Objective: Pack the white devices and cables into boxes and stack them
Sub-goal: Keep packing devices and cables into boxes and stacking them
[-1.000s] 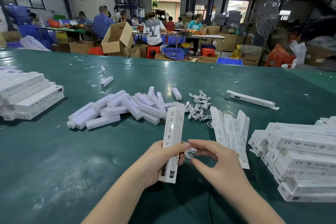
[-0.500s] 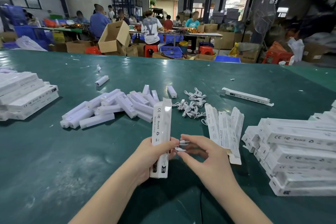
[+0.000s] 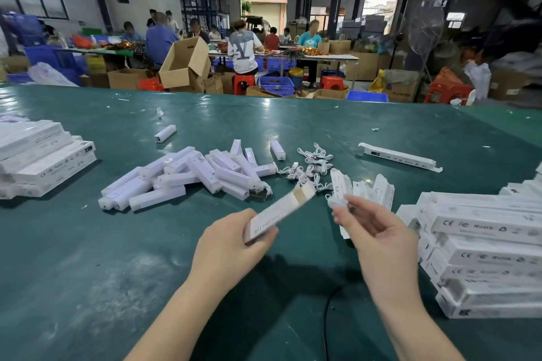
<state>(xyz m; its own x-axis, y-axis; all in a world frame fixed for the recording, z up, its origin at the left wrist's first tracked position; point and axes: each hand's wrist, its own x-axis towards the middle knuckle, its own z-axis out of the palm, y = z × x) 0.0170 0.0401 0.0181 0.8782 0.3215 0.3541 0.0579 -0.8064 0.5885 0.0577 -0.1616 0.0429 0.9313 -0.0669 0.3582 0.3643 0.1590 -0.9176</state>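
Left hand [image 3: 231, 243] is clamped on the near end of a light, easily dented box [image 3: 278, 212] above the surface [image 3: 88, 272], while a small limp cable [image 3: 337, 201] is pinched by the right hand [image 3: 378, 231], best held by its coil.

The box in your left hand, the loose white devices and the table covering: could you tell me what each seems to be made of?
The box in the left hand looks like thin printed cardboard: its open end shows a brown inner face, though it is blurred. The white devices seem moulded plastic, smooth with crisp edges. The table covering looks like glossy green vinyl or similar, reflecting the ceiling lamps.
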